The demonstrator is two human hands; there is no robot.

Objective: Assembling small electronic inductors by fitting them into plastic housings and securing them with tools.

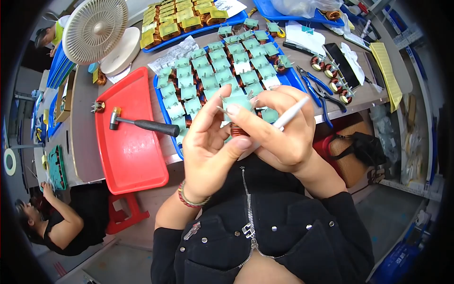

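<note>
In front of my chest, my left hand (205,142) and my right hand (288,135) together hold a copper-wound coil (240,130) with a pale green plate (240,101) on top. Metal pins stick out beside the plate, near my fingertips. My left fingers and thumb close around the coil's left side. The right thumb and forefinger pinch it from the other side, and a white pen-shaped tool (292,112) rests in that same hand. Fingers hide part of the coil. Just beyond is a blue tray (176,146) packed with several similar green-topped coils (205,71).
Left, a hammer (142,124) lies across a red tray (137,168), near a fan (97,31). Pliers (314,90), several bare coils (333,85) and a black flat object (341,64) lie right. Yellow-topped coils (182,19) fill another tray behind. A co-worker (66,217) sits left.
</note>
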